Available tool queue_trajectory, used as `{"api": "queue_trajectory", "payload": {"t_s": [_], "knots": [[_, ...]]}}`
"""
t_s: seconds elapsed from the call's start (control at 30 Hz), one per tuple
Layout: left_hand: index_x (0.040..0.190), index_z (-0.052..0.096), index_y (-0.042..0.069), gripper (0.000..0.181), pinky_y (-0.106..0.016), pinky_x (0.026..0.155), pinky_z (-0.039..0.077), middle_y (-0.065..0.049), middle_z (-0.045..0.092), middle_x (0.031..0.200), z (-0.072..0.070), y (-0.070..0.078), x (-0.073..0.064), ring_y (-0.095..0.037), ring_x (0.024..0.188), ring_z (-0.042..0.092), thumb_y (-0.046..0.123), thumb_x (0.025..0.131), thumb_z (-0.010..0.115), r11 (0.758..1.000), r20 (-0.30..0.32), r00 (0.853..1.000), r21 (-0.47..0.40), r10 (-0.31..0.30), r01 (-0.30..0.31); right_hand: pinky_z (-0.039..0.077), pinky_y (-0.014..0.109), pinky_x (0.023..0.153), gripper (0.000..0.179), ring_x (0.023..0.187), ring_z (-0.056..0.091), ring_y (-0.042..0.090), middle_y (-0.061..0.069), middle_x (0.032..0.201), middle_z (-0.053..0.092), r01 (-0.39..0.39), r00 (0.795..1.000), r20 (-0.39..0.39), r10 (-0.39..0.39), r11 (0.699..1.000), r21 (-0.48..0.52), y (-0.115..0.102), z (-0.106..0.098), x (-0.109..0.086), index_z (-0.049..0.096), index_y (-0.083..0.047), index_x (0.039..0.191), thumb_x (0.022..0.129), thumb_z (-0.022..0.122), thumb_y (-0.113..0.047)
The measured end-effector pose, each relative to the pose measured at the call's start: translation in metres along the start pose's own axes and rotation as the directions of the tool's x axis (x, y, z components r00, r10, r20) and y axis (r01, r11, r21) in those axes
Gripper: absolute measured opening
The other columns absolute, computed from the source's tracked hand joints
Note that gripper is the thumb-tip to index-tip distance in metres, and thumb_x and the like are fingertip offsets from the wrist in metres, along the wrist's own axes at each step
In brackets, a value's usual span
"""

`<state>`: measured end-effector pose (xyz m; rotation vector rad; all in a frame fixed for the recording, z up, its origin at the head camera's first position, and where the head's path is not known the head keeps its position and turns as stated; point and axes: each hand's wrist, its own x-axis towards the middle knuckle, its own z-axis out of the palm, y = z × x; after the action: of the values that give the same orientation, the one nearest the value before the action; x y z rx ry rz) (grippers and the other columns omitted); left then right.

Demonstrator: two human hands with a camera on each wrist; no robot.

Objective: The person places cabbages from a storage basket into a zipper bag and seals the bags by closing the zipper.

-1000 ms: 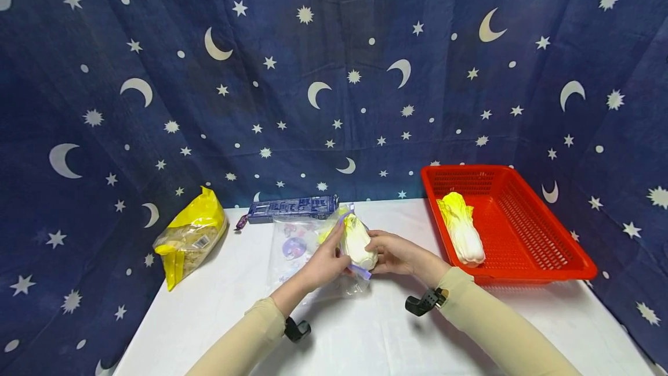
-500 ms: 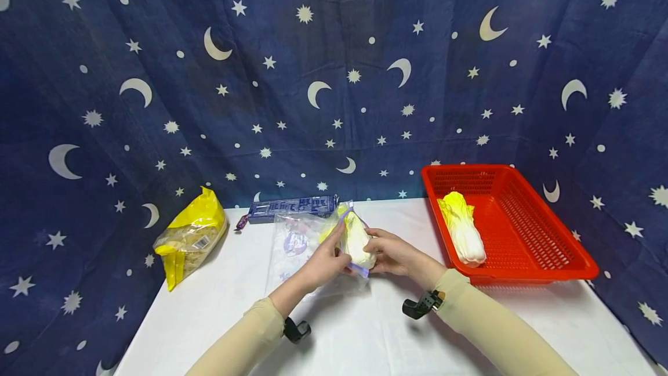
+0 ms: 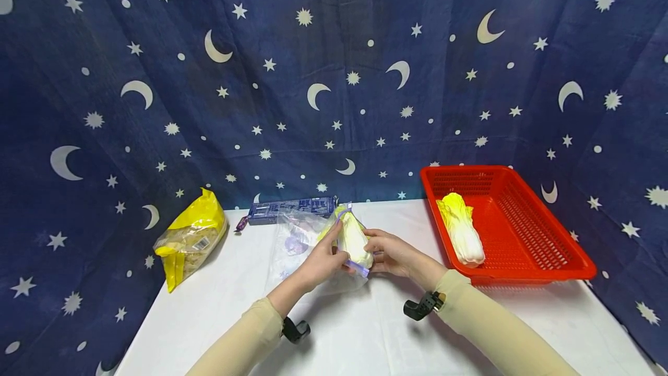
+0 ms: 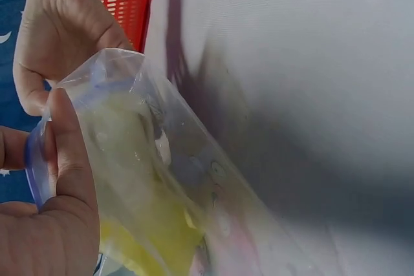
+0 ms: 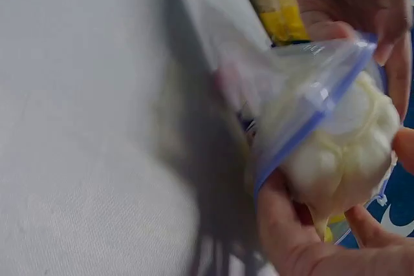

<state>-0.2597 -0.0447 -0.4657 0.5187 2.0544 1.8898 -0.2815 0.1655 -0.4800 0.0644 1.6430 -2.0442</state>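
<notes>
Two cabbages in all: held cabbage (image 3: 355,243) near the middle of the desk (image 3: 386,329), yellow leaf end seen through the plastic of one clear zip bag (image 3: 294,246), white base out at the mouth; second cabbage (image 3: 461,231) inside one red basket (image 3: 508,242), at the desk's back right corner. Just changed: held cabbage nudged slightly leftward, bag film more rumpled; probably a little deeper in, though not fully inside. Left hand (image 3: 319,260): grip clamped on the bag's purple zip edge. Right hand (image 3: 392,253): grip clamped round the white base. Also one yellow packet (image 3: 195,230) by the desk's left edge, one blue box (image 3: 292,209) and one small purple wrapped piece (image 3: 242,223) along the back edge.
</notes>
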Motion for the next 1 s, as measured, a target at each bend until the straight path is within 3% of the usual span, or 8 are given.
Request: {"api": "queue_trajectory", "payload": {"t_s": [0.17,0.33,0.43,0.57,0.67,0.87,0.93,1.0], "knots": [[0.165,0.007,0.006,0.088,-0.04,0.078,0.064,-0.01,0.002,0.171,0.003,0.003,-0.001,-0.022,0.089,0.065,-0.006,0.09,0.053,1.0,0.005,1.0,-0.007,0.02,-0.02,0.059,0.035,0.072,0.076,0.092,0.066,0.027,0.022,0.119,0.058,0.043,0.999,-0.026,-0.047,0.99,-0.133,0.0,0.005,-0.001,0.037,-0.006,0.155,0.085,0.067,-0.004],[0.165,0.007,0.007,0.088,-0.039,0.076,0.064,-0.01,0.002,0.171,0.003,0.004,0.0,-0.023,0.084,0.067,-0.004,0.092,0.054,0.999,0.005,0.999,0.024,0.04,-0.04,0.061,0.033,0.068,0.074,0.084,0.063,0.021,0.018,0.11,0.053,0.075,0.991,-0.082,-0.103,0.952,-0.296,0.0,0.012,-0.003,0.043,-0.005,0.151,0.087,0.078,-0.008],[0.165,0.008,0.009,0.087,-0.038,0.076,0.064,-0.011,0.004,0.171,0.001,0.004,0.001,-0.022,0.081,0.068,-0.005,0.092,0.054,0.999,-0.006,0.999,0.026,0.037,-0.037,0.062,0.036,0.071,0.072,0.083,0.061,0.02,0.017,0.108,0.05,0.085,0.989,-0.092,-0.119,0.946,-0.313,0.0,0.014,-0.004,0.044,-0.003,0.15,0.087,0.08,-0.012],[0.165,0.006,0.009,0.089,-0.038,0.078,0.064,-0.012,0.002,0.171,-0.002,0.004,0.002,-0.022,0.085,0.067,-0.006,0.091,0.052,0.999,-0.013,0.999,-0.002,0.04,-0.04,0.061,0.038,0.074,0.062,0.082,0.064,0.019,0.017,0.111,0.057,0.11,0.982,-0.116,-0.152,0.945,-0.308,0.002,0.012,-0.006,0.05,0.001,0.143,0.091,0.077,-0.02],[0.165,0.004,0.011,0.089,-0.038,0.079,0.064,-0.011,0.0,0.171,-0.003,0.005,0.003,-0.022,0.09,0.065,-0.007,0.091,0.051,0.999,-0.015,0.999,-0.019,0.045,-0.046,0.061,0.038,0.075,0.049,0.084,0.067,0.019,0.015,0.112,0.064,0.146,0.951,-0.213,-0.222,0.935,-0.322,0.003,0.01,-0.007,0.058,0.003,0.132,0.094,0.072,-0.025],[0.165,0.005,0.012,0.09,-0.037,0.078,0.064,-0.008,-0.003,0.171,-0.002,0.011,0.002,-0.021,0.089,0.064,-0.009,0.091,0.051,0.999,-0.026,0.999,-0.027,0.047,-0.047,0.059,0.04,0.079,0.027,0.097,0.062,0.029,0.017,0.11,0.064,0.226,0.825,-0.418,-0.38,0.9,-0.373,0.006,0.008,-0.009,0.064,0.004,0.118,0.095,0.065,-0.01],[0.165,0.005,0.011,0.09,-0.036,0.076,0.064,-0.009,-0.005,0.171,-0.003,0.012,0.002,-0.021,0.087,0.064,-0.01,0.09,0.05,0.999,-0.033,0.999,-0.032,0.043,-0.044,0.06,0.042,0.079,0.025,0.097,0.062,0.032,0.018,0.11,0.062,0.214,0.815,-0.44,-0.378,0.9,-0.379,0.008,0.005,-0.01,0.061,0.005,0.116,0.094,0.063,-0.006],[0.165,0.005,0.011,0.091,-0.035,0.075,0.064,-0.009,-0.006,0.171,-0.004,0.012,0.001,-0.021,0.087,0.064,-0.01,0.089,0.05,0.998,-0.039,0.998,-0.037,0.04,-0.042,0.062,0.041,0.077,0.025,0.091,0.065,0.03,0.018,0.108,0.061,0.186,0.84,-0.427,-0.335,0.917,-0.353,0.012,0.003,-0.01,0.057,0.006,0.115,0.094,0.063,-0.005]]}}
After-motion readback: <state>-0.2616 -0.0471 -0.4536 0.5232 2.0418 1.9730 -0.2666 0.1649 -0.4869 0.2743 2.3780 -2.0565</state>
